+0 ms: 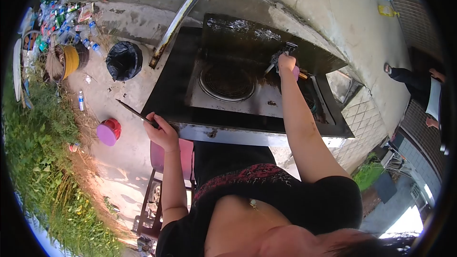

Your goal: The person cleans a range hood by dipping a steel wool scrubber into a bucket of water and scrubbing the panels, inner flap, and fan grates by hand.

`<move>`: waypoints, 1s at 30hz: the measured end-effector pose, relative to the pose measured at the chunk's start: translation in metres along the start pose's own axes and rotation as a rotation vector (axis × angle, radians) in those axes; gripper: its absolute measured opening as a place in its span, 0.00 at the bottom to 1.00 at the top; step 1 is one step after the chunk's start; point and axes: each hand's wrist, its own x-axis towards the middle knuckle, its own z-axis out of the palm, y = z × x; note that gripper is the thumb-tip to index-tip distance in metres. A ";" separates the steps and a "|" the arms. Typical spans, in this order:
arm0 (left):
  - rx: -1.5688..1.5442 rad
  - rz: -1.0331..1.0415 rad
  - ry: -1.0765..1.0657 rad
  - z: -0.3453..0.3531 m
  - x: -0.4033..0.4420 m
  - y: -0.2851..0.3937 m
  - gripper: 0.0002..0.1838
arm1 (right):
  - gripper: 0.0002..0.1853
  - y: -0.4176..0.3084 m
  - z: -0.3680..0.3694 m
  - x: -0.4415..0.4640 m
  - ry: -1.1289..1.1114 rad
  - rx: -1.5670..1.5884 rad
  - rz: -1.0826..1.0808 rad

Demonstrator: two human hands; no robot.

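A black stove [166,73] with a metal top stands in front of me, its dark back panel [228,30] marked with pale residue. On the left of the cooktop is a round burner [227,83]. My left hand [162,132] is closed at the stove's front left corner on a thin, dark, knife-like tool [129,108] pointing out left. My right hand [286,61] reaches over the cooktop to the back panel, closed around a grey, shaggy scrubber [274,60] that looks like steel wool. Beside that hand are a pink item [296,72] and an orange handle [303,75], both partly hidden.
A bin lined with a black bag [124,60] stands left of the stove, near a heap of plastic bottles [71,28]. A red and pink stool [109,132] sits on the concrete. A rusty metal bar [183,14] leans behind. Another person [419,83] is at the far right.
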 end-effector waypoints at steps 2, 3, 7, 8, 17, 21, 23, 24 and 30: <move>0.009 -0.067 -0.027 0.000 0.001 0.006 0.08 | 0.13 -0.012 -0.016 0.005 -0.197 0.470 0.394; 0.013 -0.102 -0.040 -0.002 0.001 0.008 0.08 | 0.14 -0.006 -0.032 0.014 -0.375 0.668 0.545; 0.007 0.001 -0.010 -0.001 -0.001 -0.005 0.07 | 0.12 0.043 -0.021 0.061 -0.234 0.421 0.108; 0.014 0.045 -0.003 -0.002 -0.001 -0.006 0.07 | 0.11 0.053 -0.013 0.044 0.045 0.218 -0.142; 0.007 -0.002 -0.014 -0.001 0.002 -0.001 0.08 | 0.03 0.006 -0.004 -0.025 0.460 -0.266 -0.613; 0.014 -0.038 -0.015 0.001 -0.002 -0.003 0.08 | 0.05 0.013 0.013 0.005 0.257 0.596 0.177; 0.021 -0.014 -0.004 0.002 0.000 -0.008 0.08 | 0.07 0.012 0.012 0.000 0.213 0.750 0.225; 0.022 -0.006 -0.005 0.002 -0.001 -0.008 0.08 | 0.08 0.012 0.008 -0.005 0.192 0.821 0.248; 0.015 -0.063 -0.037 -0.002 0.000 -0.001 0.08 | 0.07 -0.064 -0.027 -0.072 0.524 -0.015 -1.182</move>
